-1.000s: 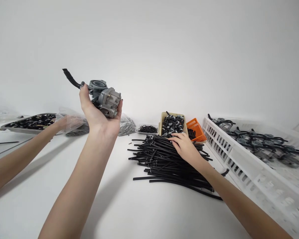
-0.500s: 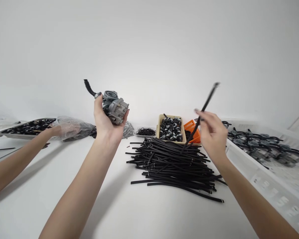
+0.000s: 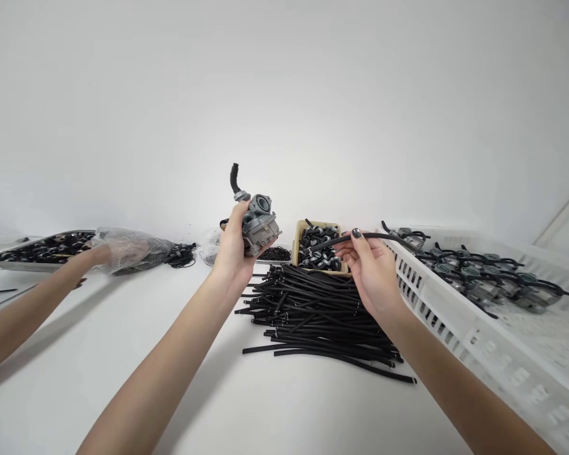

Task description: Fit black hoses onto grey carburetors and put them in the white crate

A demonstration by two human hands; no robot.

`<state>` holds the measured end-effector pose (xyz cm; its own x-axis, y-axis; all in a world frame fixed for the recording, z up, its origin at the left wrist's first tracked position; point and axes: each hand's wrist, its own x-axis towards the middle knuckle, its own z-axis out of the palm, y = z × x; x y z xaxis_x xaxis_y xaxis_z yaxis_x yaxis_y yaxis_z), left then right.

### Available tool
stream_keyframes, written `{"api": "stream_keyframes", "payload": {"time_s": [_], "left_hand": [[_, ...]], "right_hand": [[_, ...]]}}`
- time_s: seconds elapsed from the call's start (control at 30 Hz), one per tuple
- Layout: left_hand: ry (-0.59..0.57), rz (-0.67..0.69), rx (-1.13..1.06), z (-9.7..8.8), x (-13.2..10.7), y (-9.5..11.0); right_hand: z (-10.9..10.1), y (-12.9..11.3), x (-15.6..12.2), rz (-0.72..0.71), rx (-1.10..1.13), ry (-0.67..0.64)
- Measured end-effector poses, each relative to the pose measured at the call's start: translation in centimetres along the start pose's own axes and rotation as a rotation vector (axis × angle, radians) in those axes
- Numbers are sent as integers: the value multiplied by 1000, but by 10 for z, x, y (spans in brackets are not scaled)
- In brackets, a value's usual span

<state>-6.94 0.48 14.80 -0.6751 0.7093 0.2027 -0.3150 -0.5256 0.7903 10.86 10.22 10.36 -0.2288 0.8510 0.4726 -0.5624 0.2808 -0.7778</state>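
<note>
A grey metal carburetor (image 3: 260,229) with a short black rubber boot on its top rests in my left hand (image 3: 234,253), the thumb and fingers closed round its body. Between thumb and fingers, my right hand (image 3: 372,268) pinches a thin black rubber hose (image 3: 334,241). The hose lies nearly level, one end pointing left toward the carburetor and the other drooping to the right. The two parts are apart. Below the right hand a pile of black hoses (image 3: 313,309) covers the white table.
A yellow basket (image 3: 294,249) of black and metal parts stands behind the pile. On the right, a white crate (image 3: 455,335) holds several carburetors (image 3: 483,272). At left another person's hand (image 3: 92,258) is beside a plastic bag (image 3: 133,249) and a tray (image 3: 28,266) of small parts.
My left hand has brought the carburetor to the right and slightly down. My right hand has moved left, and the hose has swung from steeply upright to nearly level.
</note>
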Motion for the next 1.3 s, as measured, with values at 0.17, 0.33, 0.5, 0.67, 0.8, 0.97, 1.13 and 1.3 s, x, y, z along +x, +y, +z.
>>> {"api": "stream_keyframes", "payload": {"time_s": [0.17,0.33,0.5,0.67,0.8,0.97,1.13,1.3], "left_hand": [[-7,12,25,7,-11,-4],[-53,13,27,7,-14,-4],[-44,-2,12,9,-15,-5],[-53,22,14,9,-17,-5],[-57,37,10,8,-16,-6],[-77,33,29,8,-16,-5],[-74,27,38,7,-17,-5],[-94,42,61,7,-17,-7]], "right_hand": [[3,0,-4,-13,-15,-7],[5,3,-6,-11,-18,-37],[7,5,-11,-32,-4,-42],[7,0,-11,-62,-10,-29],[7,-3,-11,-86,-68,-23],[8,-1,-12,-91,-59,-32],[8,-2,-12,-98,-54,-44],[11,3,-17,-18,-113,-180]]}}
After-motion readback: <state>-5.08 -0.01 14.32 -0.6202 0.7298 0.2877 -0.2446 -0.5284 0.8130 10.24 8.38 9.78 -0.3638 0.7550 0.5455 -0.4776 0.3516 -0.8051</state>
